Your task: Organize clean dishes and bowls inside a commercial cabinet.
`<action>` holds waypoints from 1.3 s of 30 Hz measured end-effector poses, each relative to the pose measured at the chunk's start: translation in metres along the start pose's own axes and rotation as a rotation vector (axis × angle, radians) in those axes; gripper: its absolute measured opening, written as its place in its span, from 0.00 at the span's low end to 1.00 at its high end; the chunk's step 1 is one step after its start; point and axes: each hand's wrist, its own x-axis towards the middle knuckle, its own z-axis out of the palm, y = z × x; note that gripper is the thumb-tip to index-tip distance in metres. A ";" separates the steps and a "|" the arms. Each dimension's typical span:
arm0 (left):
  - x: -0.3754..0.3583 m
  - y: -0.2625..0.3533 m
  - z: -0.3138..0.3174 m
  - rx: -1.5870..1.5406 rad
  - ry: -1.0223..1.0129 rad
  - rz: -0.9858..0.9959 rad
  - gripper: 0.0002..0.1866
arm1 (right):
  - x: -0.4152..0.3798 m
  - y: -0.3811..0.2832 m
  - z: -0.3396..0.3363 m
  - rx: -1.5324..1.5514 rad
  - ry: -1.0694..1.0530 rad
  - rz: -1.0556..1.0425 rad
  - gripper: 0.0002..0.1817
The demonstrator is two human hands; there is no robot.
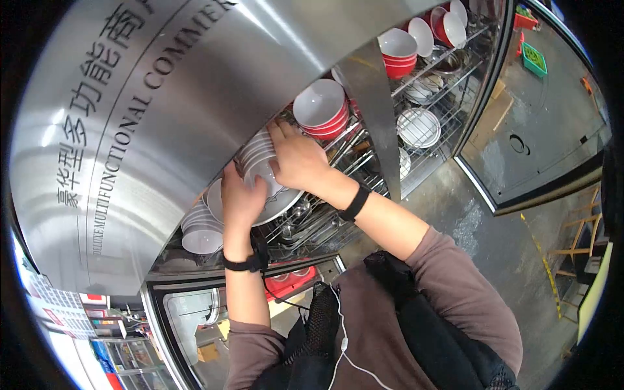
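Between my two hands is a stack of white bowls (259, 153), lying tilted on a wire shelf inside the steel cabinet. My left hand (243, 200) is against the near left side of the stack, thumb along the bowls and the other fingertips partly hidden. From the other side my right hand (298, 158) grips the stack, its fingers reaching over the far rims. A larger white dish (278, 207) shows beneath the stack. Red-and-white bowls (320, 106) stand stacked just beyond my right hand. Another stack of white bowls (202, 229) sits left of my left hand.
The cabinet's lettered steel front (162, 104) overhangs the shelf. A steel post (372, 107) divides the shelves; more red bowls (398, 53) and white plates (418, 127) lie beyond it. Glass doors (520, 130) stand swung out on both sides. A wooden stool (577, 231) is at right.
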 end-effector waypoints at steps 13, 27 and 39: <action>-0.072 -0.041 0.004 0.139 0.003 -0.204 0.18 | -0.012 0.002 -0.011 0.238 0.242 -0.304 0.30; -0.086 -0.059 0.021 0.087 0.378 0.044 0.06 | -0.027 0.014 -0.021 0.233 0.157 -0.613 0.27; -0.101 -0.030 0.058 0.216 0.606 0.025 0.12 | -0.028 0.141 -0.192 -0.044 0.436 -0.568 0.13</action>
